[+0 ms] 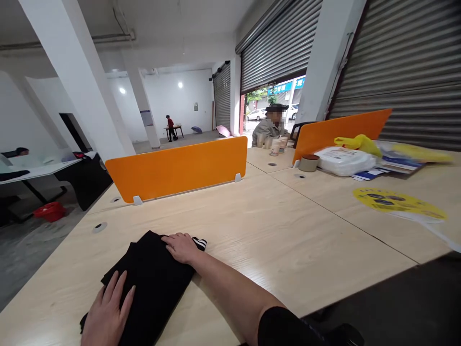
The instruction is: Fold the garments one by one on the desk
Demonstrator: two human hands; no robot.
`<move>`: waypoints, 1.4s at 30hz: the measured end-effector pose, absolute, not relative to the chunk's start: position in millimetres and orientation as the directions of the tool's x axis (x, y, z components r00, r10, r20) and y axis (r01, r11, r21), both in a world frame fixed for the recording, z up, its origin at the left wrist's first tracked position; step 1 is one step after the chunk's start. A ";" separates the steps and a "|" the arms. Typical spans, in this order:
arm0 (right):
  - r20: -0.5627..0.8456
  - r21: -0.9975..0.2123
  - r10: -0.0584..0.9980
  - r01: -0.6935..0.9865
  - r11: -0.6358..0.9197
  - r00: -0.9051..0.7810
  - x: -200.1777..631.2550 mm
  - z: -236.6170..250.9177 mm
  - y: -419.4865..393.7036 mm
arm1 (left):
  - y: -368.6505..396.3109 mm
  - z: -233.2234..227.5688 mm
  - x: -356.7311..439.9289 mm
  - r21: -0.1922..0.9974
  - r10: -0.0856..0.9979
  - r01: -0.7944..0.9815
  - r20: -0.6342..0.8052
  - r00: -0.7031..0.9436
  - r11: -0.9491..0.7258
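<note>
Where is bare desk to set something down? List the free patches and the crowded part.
Free: the wide wooden stretch between the black cloth under both hands and the yellow fan, and the strip before the near orange divider. Crowded: the far right, with the white bag, papers and cups.

Blk cloth [154, 283], wht-striped edge; orange dividers [176, 168]; yellow fan [398, 203].

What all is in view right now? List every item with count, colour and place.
black garment: 1, black with striped trim, near desk edge
desk: 1, light wood
dividers: 2, orange, upright on the desk
hand fan: 1, yellow, right
plastic bags: several, white and yellow, far right
paper cups: a few, far end
seated person: 1, grey jacket
basin: 1, red, floor left
left hand: flat on garment
right hand: flat on garment
</note>
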State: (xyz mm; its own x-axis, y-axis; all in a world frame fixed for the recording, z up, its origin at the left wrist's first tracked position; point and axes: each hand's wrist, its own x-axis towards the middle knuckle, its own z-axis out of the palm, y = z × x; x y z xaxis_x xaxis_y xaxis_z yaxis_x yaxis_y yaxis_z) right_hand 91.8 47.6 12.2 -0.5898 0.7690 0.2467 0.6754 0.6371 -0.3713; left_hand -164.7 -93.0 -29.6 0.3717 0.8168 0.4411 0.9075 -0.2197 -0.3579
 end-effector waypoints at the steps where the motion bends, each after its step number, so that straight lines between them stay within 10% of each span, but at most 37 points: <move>1: 0.251 -0.375 0.767 0.671 0.639 -0.590 91.6 11.1 48.4 | -94.0 -31.2 -165.6 -0.367 0.810 0.905 0.450 0.375 -0.215; 12: 0.205 -0.523 0.834 0.662 0.536 -0.513 94.7 18.2 43.5 | -100.7 -33.3 -162.3 -0.284 0.817 0.939 0.482 0.316 -0.195; 42: 0.217 -0.467 0.852 0.716 0.519 -0.476 89.9 13.8 46.4 | -106.7 -16.1 -128.6 0.251 0.762 0.966 0.613 -0.209 0.063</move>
